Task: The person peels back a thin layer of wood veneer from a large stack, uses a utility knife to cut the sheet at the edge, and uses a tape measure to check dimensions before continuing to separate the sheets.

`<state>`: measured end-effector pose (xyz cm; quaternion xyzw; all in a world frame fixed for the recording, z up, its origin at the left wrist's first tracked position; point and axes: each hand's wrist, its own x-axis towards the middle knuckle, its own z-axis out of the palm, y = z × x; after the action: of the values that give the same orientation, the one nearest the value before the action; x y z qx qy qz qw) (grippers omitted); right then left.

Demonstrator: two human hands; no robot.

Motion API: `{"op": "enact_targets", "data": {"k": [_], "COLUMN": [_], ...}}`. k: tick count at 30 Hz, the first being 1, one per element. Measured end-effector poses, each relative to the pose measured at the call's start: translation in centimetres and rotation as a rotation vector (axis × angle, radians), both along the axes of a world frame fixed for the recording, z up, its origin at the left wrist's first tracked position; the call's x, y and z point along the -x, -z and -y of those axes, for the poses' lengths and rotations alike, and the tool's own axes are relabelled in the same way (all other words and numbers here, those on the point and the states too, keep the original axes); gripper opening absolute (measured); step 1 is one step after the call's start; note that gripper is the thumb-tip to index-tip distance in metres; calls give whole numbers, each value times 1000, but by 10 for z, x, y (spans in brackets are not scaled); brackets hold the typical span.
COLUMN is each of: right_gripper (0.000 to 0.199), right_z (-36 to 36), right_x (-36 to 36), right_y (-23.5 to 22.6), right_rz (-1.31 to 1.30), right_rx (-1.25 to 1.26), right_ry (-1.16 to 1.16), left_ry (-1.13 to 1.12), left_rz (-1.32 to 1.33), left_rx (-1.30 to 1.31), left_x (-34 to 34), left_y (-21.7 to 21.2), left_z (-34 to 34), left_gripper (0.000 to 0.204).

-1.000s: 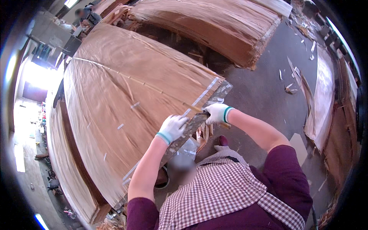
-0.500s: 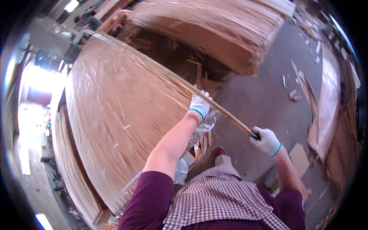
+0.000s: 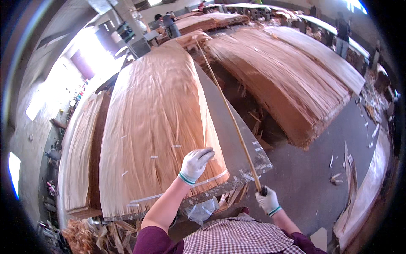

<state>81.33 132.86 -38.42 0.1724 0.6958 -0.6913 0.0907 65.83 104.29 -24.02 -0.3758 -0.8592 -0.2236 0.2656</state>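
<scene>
My right hand (image 3: 267,200), in a white glove with a green cuff, is closed around the black end of a long, thin wooden stick (image 3: 234,120). The stick runs away from me along the right edge of a large wood veneer sheet (image 3: 156,106), to its far end. Over the near part of that sheet is my left hand (image 3: 196,165), gloved the same way, its fingers stretched out to the right with nothing seen in them. Short strips of white tape (image 3: 176,146) dot the veneer, and a longer strip lies along its near edge.
A grey tabletop (image 3: 228,135) shows to the right of the sheet. Thick veneer stacks stand right (image 3: 270,76) and left (image 3: 80,156). A clear plastic bag (image 3: 201,211) hangs at the table's near edge. Scraps lie on the floor (image 3: 306,182). Other people (image 3: 171,26) are far back.
My left hand has come off the stick and moved left over the veneer. The stick has swung to point more straight ahead, and my right hand is lower. The view has tilted up.
</scene>
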Motion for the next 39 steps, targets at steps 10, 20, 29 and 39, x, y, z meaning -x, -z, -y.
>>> {"op": "enact_targets", "data": {"k": [10,20,29,39], "right_gripper": [17,9,18,31], "right_z": [124,283,413,565], "right_x": [-82,-57,-64,-129], "right_y": [-11,-53,-77,-66], "right_rz": [149,-99,-47,-34], "right_rx": [55,175,209,385], "right_ry": [-149,-236,-535,-906], "left_ry": [284,-253,-228,-545], "left_rz": [-123,300,1374,1030], "left_rx": [-107,-74,-1430,-1665], "left_x": [-2,-85,-152,-243], "left_y": [-77,5,61,70], "left_z": [-36,105,262,411], "left_gripper": [31,78,64,21]}}
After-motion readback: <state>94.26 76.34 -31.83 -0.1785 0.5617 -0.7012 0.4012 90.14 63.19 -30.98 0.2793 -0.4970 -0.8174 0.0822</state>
